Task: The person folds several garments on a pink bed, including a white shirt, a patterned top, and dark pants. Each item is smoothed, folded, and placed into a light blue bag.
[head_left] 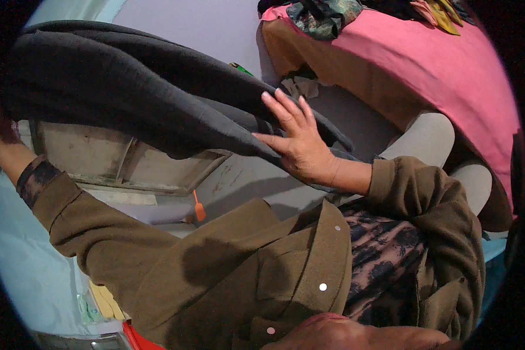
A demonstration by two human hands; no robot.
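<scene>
A long dark grey garment (pixel 116 81), perhaps trousers, stretches through the air from the far left to the middle. My left hand (pixel 4 131) is at its left end, cut by the picture's dark rim. Its fingers are mostly hidden, but the cloth hangs held up there. Against the garment's nearer right end lies my right hand (pixel 300 140), fingers stretched and spread, touching the fabric without gripping it. Both arms wear brown sleeves (pixel 414 181).
A bed or couch with a pink cover (pixel 391 52) stands at the right, with heaped clothes (pixel 326 17) on top. Beneath the garment are a framed panel (pixel 157 163) and an orange tag-like piece (pixel 199 209). Pale grey trouser legs (pixel 429 137) show at right.
</scene>
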